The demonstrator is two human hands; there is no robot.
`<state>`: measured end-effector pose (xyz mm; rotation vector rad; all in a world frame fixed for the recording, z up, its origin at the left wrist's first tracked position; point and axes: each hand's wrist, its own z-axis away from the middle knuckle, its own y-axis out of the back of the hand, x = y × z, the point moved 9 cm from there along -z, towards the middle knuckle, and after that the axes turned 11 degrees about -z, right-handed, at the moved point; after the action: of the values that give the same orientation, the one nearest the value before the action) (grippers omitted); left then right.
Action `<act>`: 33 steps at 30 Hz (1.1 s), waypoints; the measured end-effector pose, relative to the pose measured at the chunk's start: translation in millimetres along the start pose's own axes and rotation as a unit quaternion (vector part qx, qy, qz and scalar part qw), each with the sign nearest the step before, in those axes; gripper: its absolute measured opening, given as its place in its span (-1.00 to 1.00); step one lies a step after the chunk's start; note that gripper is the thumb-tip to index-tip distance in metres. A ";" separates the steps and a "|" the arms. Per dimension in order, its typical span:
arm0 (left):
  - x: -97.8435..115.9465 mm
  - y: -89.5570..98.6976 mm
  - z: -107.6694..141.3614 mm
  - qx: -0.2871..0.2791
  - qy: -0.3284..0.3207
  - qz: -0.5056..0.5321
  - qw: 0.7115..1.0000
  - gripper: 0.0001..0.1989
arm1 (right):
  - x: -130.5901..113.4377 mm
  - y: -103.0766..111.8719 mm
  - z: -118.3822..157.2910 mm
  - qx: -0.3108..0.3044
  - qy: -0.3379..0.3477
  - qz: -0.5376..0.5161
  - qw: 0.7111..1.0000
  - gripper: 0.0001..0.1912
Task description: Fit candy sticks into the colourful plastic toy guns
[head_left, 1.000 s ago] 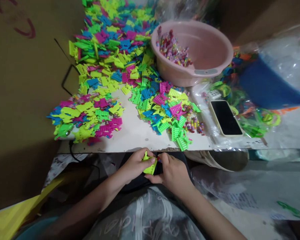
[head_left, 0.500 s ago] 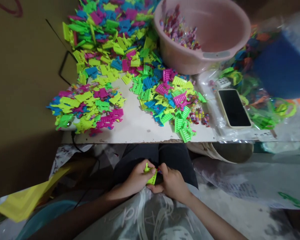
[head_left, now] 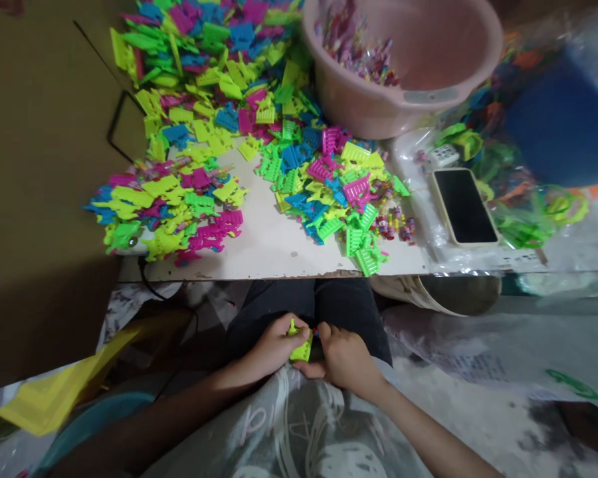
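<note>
Over my lap, my left hand (head_left: 278,344) grips a small yellow-green plastic piece (head_left: 301,350) with the thumb across its face. A thin nub sticks up from the piece's top. My right hand (head_left: 347,360) is closed close beside the piece's right edge, fingers curled and thumb stretched along its lower corner. A tiny red bit (head_left: 315,330) shows at the right fingertips; the rest of it is hidden. On the table ahead lies a loose pile of similar pieces (head_left: 321,169) in green, pink, blue and yellow, some with ridged faces.
A pink basin (head_left: 369,109) holds small colourful beaded items. A phone (head_left: 466,206) lies on clear plastic bags to the right. At the left is another heap of pieces (head_left: 167,206), beside a brown board (head_left: 44,199). The table's front edge (head_left: 279,277) runs above my knees.
The view has shifted slightly, so the table sits a little higher. My right fingers have curled a bit more beside the yellow-green piece; my left hand keeps its hold.
</note>
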<state>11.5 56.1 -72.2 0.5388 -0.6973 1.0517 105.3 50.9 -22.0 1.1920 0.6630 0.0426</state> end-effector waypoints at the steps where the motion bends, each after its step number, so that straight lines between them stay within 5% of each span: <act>1: -1.7 -0.8 0.6 -0.002 0.006 -0.003 1.000 -0.78 | -0.5 -1.7 0.7 -0.005 0.003 0.004 1.000 -0.31; 15: -8.5 -7.8 2.7 -0.019 0.032 0.015 0.999 -0.81 | 10.5 -16.0 7.2 -0.015 -0.025 -0.050 0.998 -0.29; 20: -10.3 -7.4 0.1 -0.023 0.036 0.024 0.999 -0.79 | 3.3 -24.4 10.7 -0.040 0.002 -0.055 0.998 -0.42; 33: 6.9 3.8 2.1 0.025 -0.040 0.020 0.999 -0.68 | -1.5 -0.3 5.4 0.024 0.026 -0.102 0.994 -0.52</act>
<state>9.7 60.2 -65.4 0.6159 -0.7566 1.0920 106.7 45.7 -20.4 1.1679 0.8334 -0.1145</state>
